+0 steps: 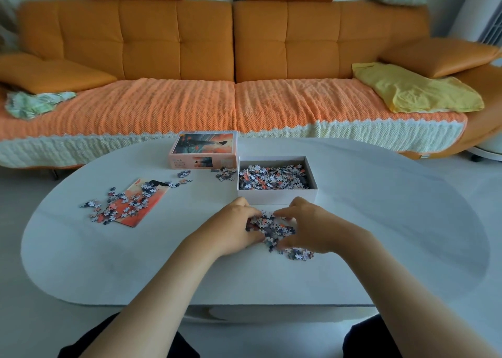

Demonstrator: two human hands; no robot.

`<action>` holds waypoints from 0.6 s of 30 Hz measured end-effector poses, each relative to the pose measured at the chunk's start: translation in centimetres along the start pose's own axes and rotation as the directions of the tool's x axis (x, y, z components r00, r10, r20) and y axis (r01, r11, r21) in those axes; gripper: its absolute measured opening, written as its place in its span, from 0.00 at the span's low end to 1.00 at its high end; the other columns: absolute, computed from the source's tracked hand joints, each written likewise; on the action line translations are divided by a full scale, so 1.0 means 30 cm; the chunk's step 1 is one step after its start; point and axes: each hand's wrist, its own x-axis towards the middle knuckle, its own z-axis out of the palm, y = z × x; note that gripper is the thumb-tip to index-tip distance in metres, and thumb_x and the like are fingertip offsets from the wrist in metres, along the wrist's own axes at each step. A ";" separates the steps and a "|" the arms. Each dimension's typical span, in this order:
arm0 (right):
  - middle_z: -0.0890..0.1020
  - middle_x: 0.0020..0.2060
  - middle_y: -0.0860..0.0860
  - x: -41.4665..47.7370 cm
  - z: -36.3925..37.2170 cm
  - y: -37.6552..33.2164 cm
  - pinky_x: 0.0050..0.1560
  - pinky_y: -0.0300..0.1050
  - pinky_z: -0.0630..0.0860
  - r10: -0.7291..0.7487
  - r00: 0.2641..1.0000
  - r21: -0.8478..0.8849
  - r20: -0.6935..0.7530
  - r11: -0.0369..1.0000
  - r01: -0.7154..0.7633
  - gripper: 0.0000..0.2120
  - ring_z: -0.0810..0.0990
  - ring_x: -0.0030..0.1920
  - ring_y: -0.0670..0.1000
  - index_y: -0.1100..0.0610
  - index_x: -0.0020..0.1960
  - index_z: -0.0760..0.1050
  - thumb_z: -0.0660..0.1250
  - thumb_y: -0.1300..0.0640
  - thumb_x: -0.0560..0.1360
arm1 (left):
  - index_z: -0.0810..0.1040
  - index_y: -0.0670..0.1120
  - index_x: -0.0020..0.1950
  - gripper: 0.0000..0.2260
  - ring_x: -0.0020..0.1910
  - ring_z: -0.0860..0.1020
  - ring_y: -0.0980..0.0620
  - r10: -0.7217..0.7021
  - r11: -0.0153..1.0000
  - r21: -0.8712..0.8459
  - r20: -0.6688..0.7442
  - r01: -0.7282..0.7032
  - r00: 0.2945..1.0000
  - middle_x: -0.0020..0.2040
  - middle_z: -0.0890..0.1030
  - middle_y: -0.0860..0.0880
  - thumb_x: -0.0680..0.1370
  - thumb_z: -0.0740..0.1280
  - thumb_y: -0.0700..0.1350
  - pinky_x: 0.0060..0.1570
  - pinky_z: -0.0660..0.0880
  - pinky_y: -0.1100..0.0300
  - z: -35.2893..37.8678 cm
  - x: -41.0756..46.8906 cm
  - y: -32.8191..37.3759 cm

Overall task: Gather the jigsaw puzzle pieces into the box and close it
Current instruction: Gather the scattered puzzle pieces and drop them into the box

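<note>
A white open box (277, 194) stands mid-table, holding many loose puzzle pieces. Just in front of it, my left hand (233, 227) and my right hand (312, 227) cup a heap of puzzle pieces (271, 228) from both sides, fingers curled around it. A few pieces (298, 254) trail out near my right wrist. The box lid (203, 149) with its picture lies behind and left of the box. More scattered pieces (119, 204) lie on an orange picture sheet (141, 205) at the left. Small clusters (225, 174) sit between the lid and the box.
The white oval table (380, 221) has its front edge close to my knees. Behind it stands an orange sofa (233, 45) with a knitted cover, a yellow cloth (415, 88) on the right and a green patterned cloth (35, 103) on the left.
</note>
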 end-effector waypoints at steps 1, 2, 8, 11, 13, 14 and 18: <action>0.68 0.60 0.48 0.007 0.002 -0.003 0.54 0.42 0.72 0.007 1.000 0.019 -0.014 1.000 -0.007 0.33 0.73 0.52 0.49 0.44 0.70 0.68 0.73 0.39 0.69 | 0.75 0.53 0.68 0.23 0.53 0.73 0.55 0.001 1.000 -0.009 -0.008 -0.001 1.000 0.52 0.68 0.56 0.74 0.71 0.56 0.55 0.71 0.59 0.002 0.005 0.001; 0.68 0.60 0.47 0.012 0.004 -0.007 0.52 0.42 0.71 0.019 1.000 0.041 -0.024 0.999 -0.018 0.31 0.73 0.51 0.48 0.45 0.70 0.69 0.73 0.40 0.69 | 0.76 0.53 0.66 0.21 0.51 0.72 0.55 0.002 1.000 -0.016 -0.018 -0.002 1.000 0.51 0.68 0.56 0.74 0.72 0.55 0.52 0.70 0.61 0.002 0.009 0.000; 0.69 0.62 0.48 0.020 0.004 -0.017 0.57 0.44 0.73 0.025 0.999 0.049 -0.032 0.999 -0.023 0.33 0.75 0.55 0.49 0.45 0.72 0.66 0.71 0.40 0.71 | 0.74 0.52 0.67 0.26 0.52 0.72 0.56 0.006 0.999 -0.033 0.004 -0.005 1.000 0.53 0.68 0.57 0.72 0.73 0.57 0.54 0.71 0.60 -0.009 0.013 -0.002; 0.67 0.64 0.48 0.021 0.009 -0.037 0.59 0.49 0.74 0.024 1.000 -0.029 -0.015 0.999 -0.024 0.38 0.75 0.60 0.53 0.47 0.74 0.61 0.69 0.35 0.69 | 0.71 0.52 0.72 0.33 0.59 0.72 0.55 0.008 1.000 0.000 0.073 -0.008 0.997 0.58 0.68 0.56 0.69 0.74 0.59 0.62 0.71 0.56 -0.007 0.013 -0.006; 0.68 0.59 0.49 0.031 0.012 -0.052 0.56 0.48 0.75 0.008 1.000 -0.048 -0.022 0.999 -0.009 0.33 0.76 0.55 0.53 0.48 0.69 0.69 0.69 0.34 0.69 | 0.73 0.51 0.70 0.29 0.58 0.73 0.55 0.019 1.000 0.012 0.057 -0.020 0.998 0.58 0.69 0.55 0.71 0.73 0.57 0.61 0.71 0.57 -0.005 0.013 -0.003; 0.69 0.56 0.49 0.038 0.012 -0.058 0.54 0.48 0.75 0.003 0.999 -0.029 -0.033 1.000 -0.004 0.28 0.76 0.52 0.52 0.48 0.65 0.73 0.70 0.37 0.69 | 0.75 0.51 0.68 0.25 0.55 0.73 0.55 0.022 1.000 0.007 0.039 -0.023 0.999 0.56 0.69 0.55 0.73 0.73 0.55 0.59 0.72 0.57 -0.006 0.015 -0.001; 0.72 0.52 0.49 0.058 0.018 -0.061 0.54 0.45 0.74 0.023 0.994 0.065 -0.105 0.998 -0.016 0.17 0.75 0.52 0.50 0.47 0.60 0.78 0.72 0.47 0.72 | 0.79 0.52 0.59 0.15 0.49 0.74 0.56 0.046 0.999 -0.011 -0.026 -0.046 0.999 0.50 0.71 0.55 0.74 0.72 0.51 0.51 0.72 0.61 -0.014 0.025 0.000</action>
